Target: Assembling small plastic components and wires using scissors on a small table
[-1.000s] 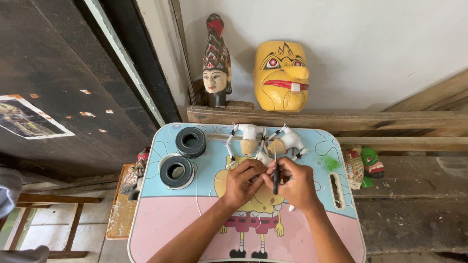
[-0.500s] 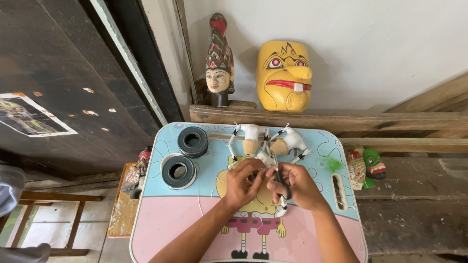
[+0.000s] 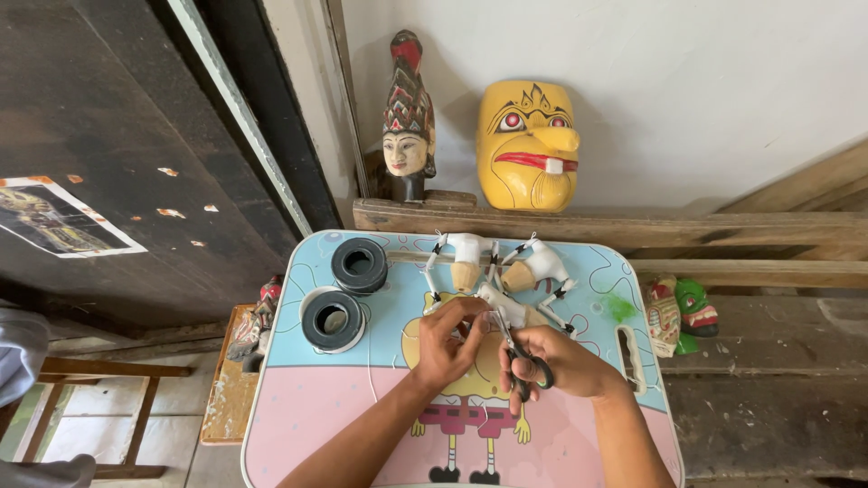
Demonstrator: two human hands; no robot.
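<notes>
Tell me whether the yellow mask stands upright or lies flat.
Upright: the yellow mask stands on the wooden ledge, leaning back against the white wall.

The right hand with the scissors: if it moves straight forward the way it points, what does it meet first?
Probably the white wooden puppet pieces just beyond the black-handled scissors in the right hand; depth is unclear.

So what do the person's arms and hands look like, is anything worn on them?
Both forearms are bare as far as the picture shows, with no sleeves in view. The left hand and the right hand wear no gloves, and no ring, watch or bracelet is visible.
</notes>
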